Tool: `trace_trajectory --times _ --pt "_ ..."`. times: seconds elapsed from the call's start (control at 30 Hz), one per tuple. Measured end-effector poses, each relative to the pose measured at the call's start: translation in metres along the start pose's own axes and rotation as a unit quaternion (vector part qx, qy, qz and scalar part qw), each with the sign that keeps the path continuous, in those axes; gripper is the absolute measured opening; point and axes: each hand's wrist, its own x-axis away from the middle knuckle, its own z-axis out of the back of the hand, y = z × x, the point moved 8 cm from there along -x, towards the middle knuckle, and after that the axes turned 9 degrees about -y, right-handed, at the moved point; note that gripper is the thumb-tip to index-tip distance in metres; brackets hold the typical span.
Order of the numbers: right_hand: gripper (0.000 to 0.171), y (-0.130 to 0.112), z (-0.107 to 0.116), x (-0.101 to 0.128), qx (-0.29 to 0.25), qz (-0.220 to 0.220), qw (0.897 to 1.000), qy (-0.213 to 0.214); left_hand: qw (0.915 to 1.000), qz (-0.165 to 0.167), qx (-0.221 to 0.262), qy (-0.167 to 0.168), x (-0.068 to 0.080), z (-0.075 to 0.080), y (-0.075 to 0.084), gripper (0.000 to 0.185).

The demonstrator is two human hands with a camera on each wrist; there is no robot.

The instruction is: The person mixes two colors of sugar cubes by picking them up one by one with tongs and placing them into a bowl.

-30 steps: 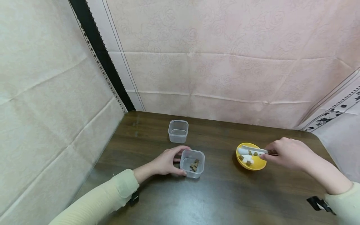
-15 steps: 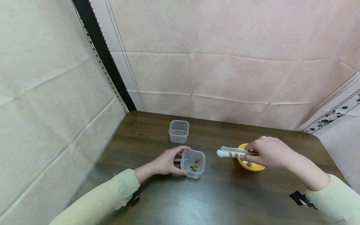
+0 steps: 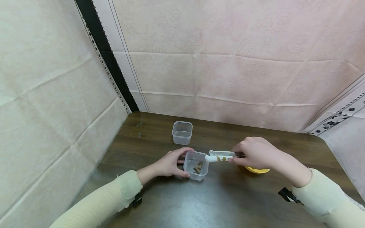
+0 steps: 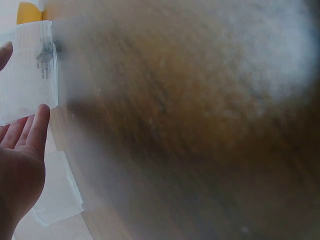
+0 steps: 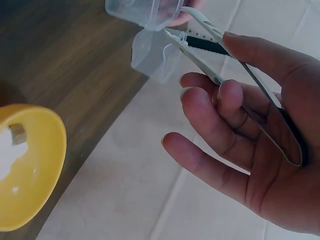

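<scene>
Dark wooden table [image 3: 171,205]: I judge the step in hand to be a tong transfer into the central container. My right hand [image 3: 258,153] pinches the tool; my left hand [image 3: 171,163] grips the container's left side. Right: yellow bowl [image 5: 45,175]. Centre: near clear box [image 3: 189,164]; beyond it, far clear box [image 3: 182,131]. Tongs [image 3: 225,158]: tips apart, at the near box's right rim, load unclear; the next move calls for centring them over its opening. Smallest: brown cubes [image 3: 198,167] in the near box; white material [image 5: 7,155] and a brown piece [image 5: 19,134] in the bowl.
</scene>
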Motion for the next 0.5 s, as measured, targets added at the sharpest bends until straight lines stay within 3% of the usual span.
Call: trace_trajectory --times 0.2,0.5 --pt "0.034 -0.013 -0.005 -0.014 0.003 0.023 1.0 -0.002 1.0 -0.003 -0.002 0.001 0.0 0.0 0.002 0.093" --pt "0.036 -0.027 -0.016 -0.036 0.043 0.015 0.999 -0.024 1.0 -0.006 0.003 0.001 -0.001 0.0 0.002 0.094"
